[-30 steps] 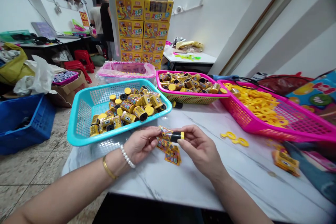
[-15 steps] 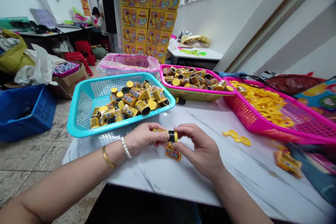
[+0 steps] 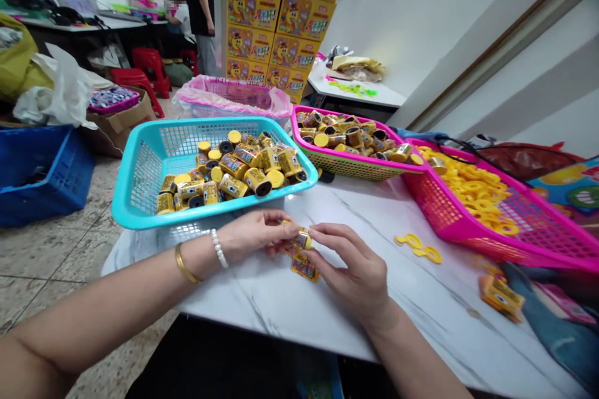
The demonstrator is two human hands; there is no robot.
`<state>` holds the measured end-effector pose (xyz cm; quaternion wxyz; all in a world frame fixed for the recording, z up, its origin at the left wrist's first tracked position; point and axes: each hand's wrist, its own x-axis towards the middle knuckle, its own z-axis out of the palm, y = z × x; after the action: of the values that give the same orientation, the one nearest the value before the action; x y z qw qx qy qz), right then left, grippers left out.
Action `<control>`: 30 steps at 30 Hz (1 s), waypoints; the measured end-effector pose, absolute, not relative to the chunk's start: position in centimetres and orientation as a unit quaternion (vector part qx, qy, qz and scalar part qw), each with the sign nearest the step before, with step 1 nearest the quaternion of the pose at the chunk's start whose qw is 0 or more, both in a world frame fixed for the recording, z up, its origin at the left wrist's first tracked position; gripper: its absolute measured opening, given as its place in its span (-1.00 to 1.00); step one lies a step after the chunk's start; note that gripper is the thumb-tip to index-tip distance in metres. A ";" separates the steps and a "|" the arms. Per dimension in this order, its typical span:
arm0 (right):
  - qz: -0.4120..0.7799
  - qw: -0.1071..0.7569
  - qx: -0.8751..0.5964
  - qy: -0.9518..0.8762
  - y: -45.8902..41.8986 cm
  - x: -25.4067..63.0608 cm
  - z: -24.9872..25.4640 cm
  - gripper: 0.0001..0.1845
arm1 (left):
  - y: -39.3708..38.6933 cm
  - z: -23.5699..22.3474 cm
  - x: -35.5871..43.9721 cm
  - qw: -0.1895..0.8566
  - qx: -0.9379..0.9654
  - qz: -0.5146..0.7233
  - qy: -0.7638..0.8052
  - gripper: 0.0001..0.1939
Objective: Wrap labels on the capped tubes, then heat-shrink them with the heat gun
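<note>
Between my two hands is a small bottle [image 3: 305, 238] with a yellow cap, a printed yellow label now around its body. My left hand [image 3: 255, 234], wearing a bead bracelet and a gold bangle, is closed on the label side, its fingertips partly hidden. My right hand [image 3: 353, 265] pinches the capped end between thumb and fingers. Just below the bottle, printed yellow labels [image 3: 305, 268] lie on the white marbled table [image 3: 262, 299]. In front of my left hand stands a turquoise basket [image 3: 121, 199] holding several labelled bottles [image 3: 234, 165] with yellow caps and black bases.
A pink basket [image 3: 412, 165] of similar bottles stands behind. To the right, another pink basket [image 3: 552, 237] holds yellow ring-shaped pieces [image 3: 482, 190]; loose yellow pieces [image 3: 418, 248] and a label stack [image 3: 501, 296] lie nearby. Yellow cartons [image 3: 253, 6] are piled behind. Two people are in the background.
The black bottle body showing between my hands is now covered by the printed label. My hands stay close together. The view has shifted slightly, and the standing person has moved.
</note>
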<state>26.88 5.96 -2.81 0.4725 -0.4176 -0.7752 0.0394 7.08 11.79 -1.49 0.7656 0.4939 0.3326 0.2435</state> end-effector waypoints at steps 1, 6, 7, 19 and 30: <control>0.055 0.475 -0.432 -0.765 5.9 26.8 -2.9 -0.76 | 11.8 -1.7 7.2 0.761 0.499 0.254 0.327 -0.46; 0.292 0.517 -0.530 -0.606 6.0 26.1 -3.5 -0.78 | 11.7 -2.2 7.9 0.705 0.560 0.301 0.313 -0.55; 0.346 0.512 -0.532 -0.579 6.1 26.0 -3.5 -0.78 | 11.7 -2.1 7.9 0.697 0.571 0.293 0.319 -0.53; 0.477 0.531 -0.403 -0.573 6.3 26.6 -3.9 -0.85 | 12.2 -2.0 7.1 0.793 0.505 0.195 0.279 -0.24; 0.425 0.524 -0.360 -0.644 5.4 26.8 -3.9 -0.79 | 12.1 -1.8 7.2 0.815 0.477 0.171 0.283 -0.29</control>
<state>26.75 5.40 -3.91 0.5245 -0.3599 -0.6444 0.4245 7.20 12.06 -1.84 0.8147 0.4766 0.2829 0.1706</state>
